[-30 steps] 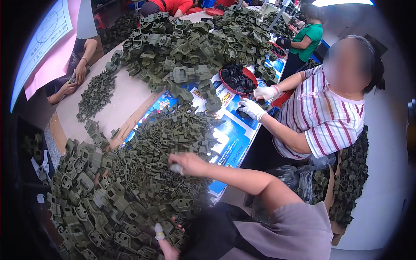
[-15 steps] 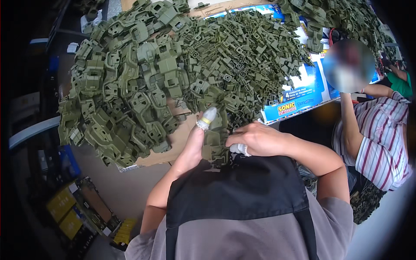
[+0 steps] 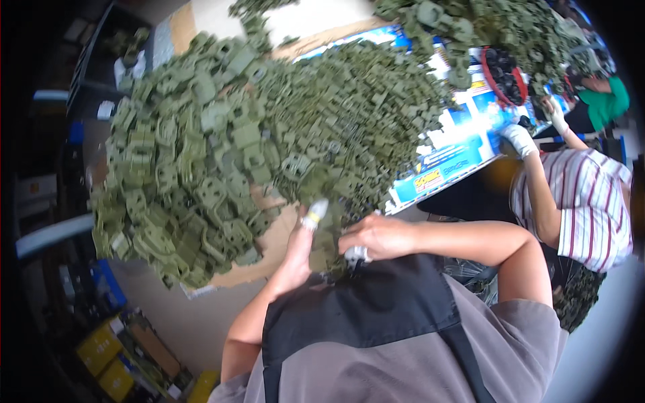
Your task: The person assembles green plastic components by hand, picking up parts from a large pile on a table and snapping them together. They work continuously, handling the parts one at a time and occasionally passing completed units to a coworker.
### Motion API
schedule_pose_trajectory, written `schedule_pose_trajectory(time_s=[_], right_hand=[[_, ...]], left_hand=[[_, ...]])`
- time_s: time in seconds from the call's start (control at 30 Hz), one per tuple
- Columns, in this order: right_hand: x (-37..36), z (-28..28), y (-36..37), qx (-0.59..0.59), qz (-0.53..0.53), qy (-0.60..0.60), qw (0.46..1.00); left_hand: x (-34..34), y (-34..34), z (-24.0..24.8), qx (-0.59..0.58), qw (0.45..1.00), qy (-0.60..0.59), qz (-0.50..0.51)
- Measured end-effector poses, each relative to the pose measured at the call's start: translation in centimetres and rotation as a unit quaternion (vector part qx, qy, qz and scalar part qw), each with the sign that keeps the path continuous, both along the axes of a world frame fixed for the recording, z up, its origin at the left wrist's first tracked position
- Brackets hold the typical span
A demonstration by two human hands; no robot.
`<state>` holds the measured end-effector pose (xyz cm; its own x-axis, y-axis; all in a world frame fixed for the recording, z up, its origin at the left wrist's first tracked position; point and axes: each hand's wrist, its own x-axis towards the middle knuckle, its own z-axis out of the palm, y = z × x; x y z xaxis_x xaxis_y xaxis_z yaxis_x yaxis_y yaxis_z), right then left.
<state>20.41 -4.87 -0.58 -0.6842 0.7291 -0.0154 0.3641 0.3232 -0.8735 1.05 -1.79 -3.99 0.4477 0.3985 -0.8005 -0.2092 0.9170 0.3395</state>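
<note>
My left hand (image 3: pixel 299 250) grips an olive-green plastic toy vehicle body (image 3: pixel 325 236) close to my apron; its thumb wears a white cover with a yellow band and points up. The left fingers are mostly hidden beneath the part. At the right edge of that part, my right hand (image 3: pixel 379 236) is closed with its fingers curled in, and a white finger cover shows below the knuckles. What the right fingers pinch is hidden. A heap of larger green shells (image 3: pixel 195 154) lies at the left, and a pile of small green parts (image 3: pixel 356 114) lies just beyond my hands.
Brown cardboard (image 3: pixel 272 235) and a blue printed carton sheet (image 3: pixel 430 171) lie under the piles. A co-worker in a striped shirt (image 3: pixel 571 195) and white gloves stands at the right, near a red-rimmed basket (image 3: pixel 504 75) of dark parts. Yellow boxes (image 3: pixel 101 349) stand low at the left.
The view has shifted and blurred, so the piles and my hands sit lower in it. My hands keep nearly the same hold. The co-worker's gloved hands now show near the red-rimmed basket.
</note>
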Motion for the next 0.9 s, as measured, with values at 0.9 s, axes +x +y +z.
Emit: schedule_pose_trajectory(time_s=[0.9], right_hand=[[-3.0, -4.8, 5.0, -0.078, -0.279, 0.141, 0.947]], left_hand=[[1.2, 4.2, -0.8, 0.296, 0.920, 0.096, 0.239]])
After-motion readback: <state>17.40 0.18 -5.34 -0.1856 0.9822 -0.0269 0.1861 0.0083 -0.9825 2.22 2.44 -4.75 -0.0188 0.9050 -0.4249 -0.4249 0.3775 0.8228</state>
